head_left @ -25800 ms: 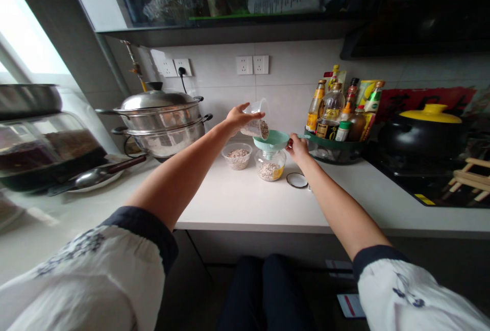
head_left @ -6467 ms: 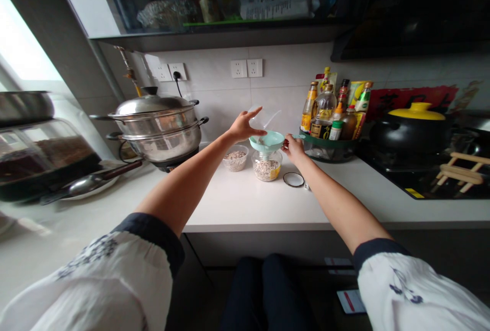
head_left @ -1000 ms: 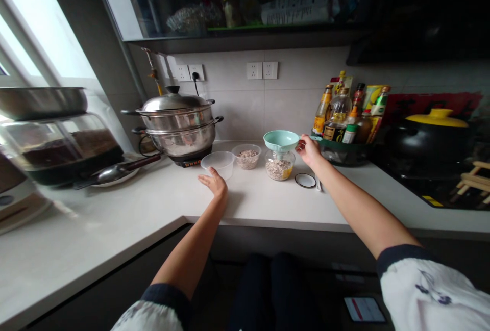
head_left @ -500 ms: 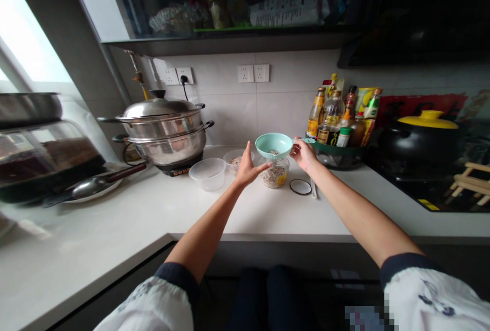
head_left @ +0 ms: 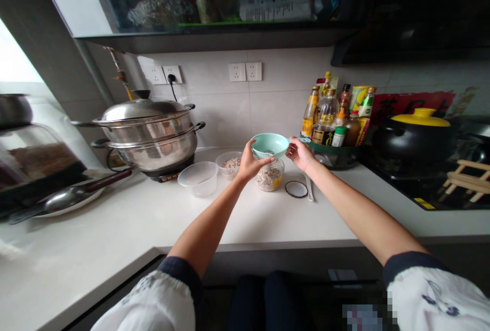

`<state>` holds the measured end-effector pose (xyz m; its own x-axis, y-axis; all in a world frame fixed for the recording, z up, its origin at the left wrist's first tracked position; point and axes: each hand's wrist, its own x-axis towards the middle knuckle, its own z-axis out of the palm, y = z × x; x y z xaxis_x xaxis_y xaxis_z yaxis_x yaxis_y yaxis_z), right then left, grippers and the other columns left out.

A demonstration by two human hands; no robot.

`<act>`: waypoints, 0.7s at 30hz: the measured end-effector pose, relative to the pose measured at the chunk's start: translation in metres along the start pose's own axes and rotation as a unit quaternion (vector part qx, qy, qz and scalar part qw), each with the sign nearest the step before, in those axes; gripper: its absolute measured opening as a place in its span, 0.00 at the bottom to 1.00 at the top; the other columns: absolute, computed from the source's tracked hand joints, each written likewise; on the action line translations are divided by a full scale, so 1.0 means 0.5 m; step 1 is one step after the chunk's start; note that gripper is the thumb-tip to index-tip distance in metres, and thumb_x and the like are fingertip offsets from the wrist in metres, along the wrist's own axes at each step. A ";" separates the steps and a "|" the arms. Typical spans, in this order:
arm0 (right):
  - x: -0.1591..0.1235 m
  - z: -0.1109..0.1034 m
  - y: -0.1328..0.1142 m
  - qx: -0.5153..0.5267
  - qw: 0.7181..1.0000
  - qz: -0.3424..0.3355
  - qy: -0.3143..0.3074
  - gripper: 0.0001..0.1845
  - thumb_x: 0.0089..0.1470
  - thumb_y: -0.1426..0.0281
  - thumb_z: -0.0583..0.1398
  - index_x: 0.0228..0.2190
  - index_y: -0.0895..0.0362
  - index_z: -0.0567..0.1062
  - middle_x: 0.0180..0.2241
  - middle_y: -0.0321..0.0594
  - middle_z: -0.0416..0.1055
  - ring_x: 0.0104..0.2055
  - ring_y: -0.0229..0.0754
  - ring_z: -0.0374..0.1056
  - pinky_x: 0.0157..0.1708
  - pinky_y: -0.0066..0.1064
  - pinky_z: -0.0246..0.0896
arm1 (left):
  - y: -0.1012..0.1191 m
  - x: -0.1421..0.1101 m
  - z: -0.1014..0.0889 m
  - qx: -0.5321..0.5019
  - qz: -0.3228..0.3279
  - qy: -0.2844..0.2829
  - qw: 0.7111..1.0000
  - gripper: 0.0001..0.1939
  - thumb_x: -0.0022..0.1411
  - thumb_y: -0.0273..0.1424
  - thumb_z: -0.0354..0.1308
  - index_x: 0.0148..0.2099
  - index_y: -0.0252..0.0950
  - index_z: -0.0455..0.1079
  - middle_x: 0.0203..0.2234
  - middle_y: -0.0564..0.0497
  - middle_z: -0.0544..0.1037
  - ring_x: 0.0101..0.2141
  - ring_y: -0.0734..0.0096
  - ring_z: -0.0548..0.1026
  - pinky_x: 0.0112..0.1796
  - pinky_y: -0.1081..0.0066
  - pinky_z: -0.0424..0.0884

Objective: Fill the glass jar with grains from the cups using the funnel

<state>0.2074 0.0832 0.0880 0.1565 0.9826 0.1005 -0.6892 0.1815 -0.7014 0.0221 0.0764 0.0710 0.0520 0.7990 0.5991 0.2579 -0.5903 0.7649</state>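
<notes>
A mint-green funnel is over the mouth of a see-through jar filled with mixed grains. My left hand is closed on the funnel's left side, thumb under the near rim and fingers at the far left. My right hand pinches the funnel's handle on the right. A few grains show in the bottom of the funnel. Whether its spout is inside the jar's mouth is hard to see. Left of the jar are a plastic bowl of grains and a second see-through bowl.
A dark-rimmed round lid and a white spoon lie right of the jar. A steel steamer stands left, near a pan. Bottles in a rack and a black pot are to the right.
My left hand has moved from open beside the funnel to gripping its left side. My right hand stays on the handle. The view has shifted slightly.
</notes>
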 end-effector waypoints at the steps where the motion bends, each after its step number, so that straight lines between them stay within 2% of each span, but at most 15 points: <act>1: 0.002 0.001 0.000 0.004 1.000 0.014 0.011 0.09 0.45 0.78 0.60 0.23 0.56 0.65 0.17 0.28 0.63 0.17 0.29 0.58 0.16 0.19 0.57 | 0.005 0.007 0.001 -0.006 -0.017 0.001 1.000 0.49 0.35 0.43 0.72 0.58 0.36 0.58 0.53 0.40 0.67 0.52 0.53 0.66 0.51 0.62 0.62; 6: 0.014 0.003 -0.004 0.017 0.997 0.049 0.050 0.12 0.49 0.78 0.59 0.21 0.56 0.61 0.16 0.28 0.60 0.16 0.29 0.56 0.14 0.18 0.57 | 0.029 0.045 0.003 -0.014 -0.082 -0.009 0.996 0.47 0.33 0.44 0.73 0.56 0.36 0.61 0.47 0.42 0.71 0.47 0.56 0.69 0.47 0.64 0.64; 11: 0.018 0.007 -0.011 0.017 0.997 0.050 0.063 0.11 0.51 0.79 0.57 0.22 0.56 0.62 0.16 0.29 0.61 0.16 0.29 0.57 0.14 0.18 0.58 | 0.026 0.061 -0.003 -0.019 -0.085 -0.037 0.995 0.46 0.33 0.40 0.74 0.55 0.36 0.63 0.44 0.44 0.72 0.43 0.59 0.70 0.44 0.66 0.66; 15: 0.015 0.012 -0.014 0.013 0.996 0.055 0.074 0.11 0.52 0.80 0.55 0.21 0.56 0.62 0.16 0.29 0.60 0.16 0.29 0.56 0.14 0.18 0.57 | 0.011 0.062 -0.007 -0.056 -0.094 -0.028 0.994 0.41 0.34 0.35 0.73 0.53 0.37 0.65 0.41 0.46 0.73 0.42 0.62 0.70 0.44 0.67 0.66; 21: 0.016 0.016 -0.013 -0.002 0.998 0.030 0.063 0.11 0.49 0.78 0.59 0.22 0.56 0.62 0.15 0.28 0.60 0.16 0.30 0.56 0.14 0.19 0.57 | 0.009 0.059 -0.009 -0.084 -0.094 -0.042 0.991 0.43 0.34 0.33 0.74 0.54 0.36 0.64 0.40 0.47 0.73 0.40 0.64 0.71 0.44 0.65 0.68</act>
<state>0.2076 0.0904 0.0990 0.2024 0.9788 -0.0304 -0.6972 0.1222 -0.7064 0.0203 0.0967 0.0935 0.1001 0.8993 0.4256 0.1073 -0.4350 0.8940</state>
